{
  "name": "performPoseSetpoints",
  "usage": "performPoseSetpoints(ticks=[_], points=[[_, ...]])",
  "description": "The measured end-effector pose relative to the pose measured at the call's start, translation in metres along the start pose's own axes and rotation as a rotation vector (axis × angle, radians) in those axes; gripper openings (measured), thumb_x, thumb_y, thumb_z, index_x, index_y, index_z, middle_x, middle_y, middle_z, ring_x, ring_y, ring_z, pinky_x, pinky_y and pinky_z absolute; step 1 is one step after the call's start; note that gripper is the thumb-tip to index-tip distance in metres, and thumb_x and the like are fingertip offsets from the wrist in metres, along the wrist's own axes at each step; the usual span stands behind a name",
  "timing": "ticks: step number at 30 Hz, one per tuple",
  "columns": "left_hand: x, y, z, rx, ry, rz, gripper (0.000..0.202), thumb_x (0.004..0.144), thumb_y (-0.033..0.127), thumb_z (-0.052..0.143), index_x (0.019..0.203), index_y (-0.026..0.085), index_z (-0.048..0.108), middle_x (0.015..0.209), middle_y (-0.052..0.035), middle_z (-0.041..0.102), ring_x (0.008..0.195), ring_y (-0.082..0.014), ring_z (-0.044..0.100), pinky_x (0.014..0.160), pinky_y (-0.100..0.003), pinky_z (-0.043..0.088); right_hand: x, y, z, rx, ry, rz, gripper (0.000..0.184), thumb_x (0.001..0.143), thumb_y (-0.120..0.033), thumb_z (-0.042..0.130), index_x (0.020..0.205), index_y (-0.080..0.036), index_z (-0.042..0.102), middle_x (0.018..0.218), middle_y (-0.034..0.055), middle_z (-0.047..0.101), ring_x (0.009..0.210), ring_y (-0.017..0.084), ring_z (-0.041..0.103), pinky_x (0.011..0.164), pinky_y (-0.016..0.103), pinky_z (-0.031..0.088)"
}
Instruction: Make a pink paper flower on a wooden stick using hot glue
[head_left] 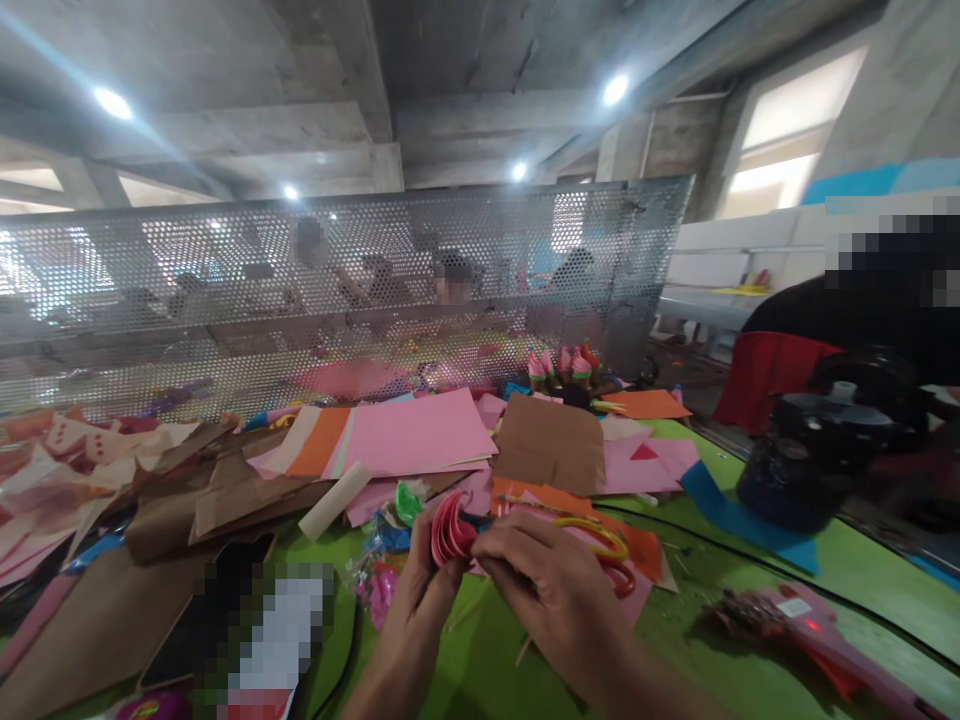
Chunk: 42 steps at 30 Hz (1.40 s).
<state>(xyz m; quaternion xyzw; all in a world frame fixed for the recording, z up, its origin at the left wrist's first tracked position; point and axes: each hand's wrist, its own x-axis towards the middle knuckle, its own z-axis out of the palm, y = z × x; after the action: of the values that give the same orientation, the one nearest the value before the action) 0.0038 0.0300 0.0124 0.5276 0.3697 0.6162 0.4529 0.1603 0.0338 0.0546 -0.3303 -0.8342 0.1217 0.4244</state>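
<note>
Centrally, low over the green worktop (pixel 480 650), the left hand (pixel 420 600) and right hand (pixel 551 585) each have a closed grip on a pink pleated paper piece (pixel 450 528), left fingers on its near edge, right over its side. Scissors (pixel 604 548) lie just behind the right hand. Pink sheets (pixel 420 432) and brown card (pixel 551 445) crowd the left and back; bare green lies near and to the right. A perforated screen (pixel 337 290) bounds the far edge. A black jug (pixel 817 460) stands at right, capped, its contents unseen.
</note>
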Motion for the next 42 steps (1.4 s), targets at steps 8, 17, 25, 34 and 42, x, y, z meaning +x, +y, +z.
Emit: performPoseSetpoints(ticks=[8, 17, 25, 34, 42], points=[[0.008, -0.022, -0.008, -0.184, -0.040, 0.008, 0.056, 0.074, 0.048, 0.072, 0.122, 0.022, 0.060, 0.100, -0.0051, 0.067, 0.093, -0.0241, 0.061, 0.078, -0.031, 0.051, 0.005, 0.000, -0.004, 0.137, 0.028, 0.052, 0.019, 0.086, -0.003, 0.063, 0.088, -0.022, 0.068, 0.085, 0.0001, 0.068, 0.078, 0.014, 0.063, 0.071, 0.023, 0.045], [0.010, -0.020, -0.007, -0.269, -0.037, -0.027, 0.048, 0.069, 0.047, 0.077, 0.108, 0.022, 0.065, 0.092, -0.0029, 0.067, 0.081, -0.0190, 0.061, 0.070, -0.026, 0.051, 0.007, -0.001, -0.005, 0.149, 0.036, 0.069, 0.018, 0.084, -0.004, 0.065, 0.083, -0.021, 0.068, 0.080, 0.0000, 0.067, 0.077, 0.015, 0.061, 0.070, 0.024, 0.044], [0.009, -0.017, -0.010, -0.263, -0.091, -0.071, 0.048, 0.069, 0.051, 0.077, 0.105, 0.021, 0.065, 0.080, 0.0003, 0.064, 0.066, -0.0127, 0.054, 0.061, -0.022, 0.045, 0.006, -0.004, -0.009, 0.099, -0.017, -0.004, 0.016, 0.088, -0.007, 0.061, 0.086, -0.021, 0.068, 0.083, 0.0021, 0.066, 0.076, 0.016, 0.062, 0.069, 0.026, 0.046], [0.003, 0.000, -0.008, -0.089, -0.070, -0.053, 0.047, 0.080, 0.049, 0.067, 0.117, 0.021, 0.061, 0.077, -0.0001, 0.060, 0.065, -0.0133, 0.050, 0.061, -0.024, 0.043, 0.009, -0.007, -0.010, 0.129, -0.041, 0.010, 0.019, 0.086, -0.004, 0.064, 0.084, -0.022, 0.069, 0.082, -0.0002, 0.065, 0.077, 0.015, 0.062, 0.069, 0.025, 0.047], [0.006, 0.001, -0.008, -0.037, -0.076, -0.005, 0.042, 0.079, 0.051, 0.065, 0.104, 0.018, 0.062, 0.071, 0.0003, 0.058, 0.060, -0.0134, 0.048, 0.058, -0.024, 0.039, 0.008, 0.000, -0.008, 0.152, 0.007, 0.049, 0.021, 0.081, -0.001, 0.069, 0.086, -0.021, 0.065, 0.085, -0.0005, 0.068, 0.081, 0.015, 0.063, 0.073, 0.025, 0.046]])
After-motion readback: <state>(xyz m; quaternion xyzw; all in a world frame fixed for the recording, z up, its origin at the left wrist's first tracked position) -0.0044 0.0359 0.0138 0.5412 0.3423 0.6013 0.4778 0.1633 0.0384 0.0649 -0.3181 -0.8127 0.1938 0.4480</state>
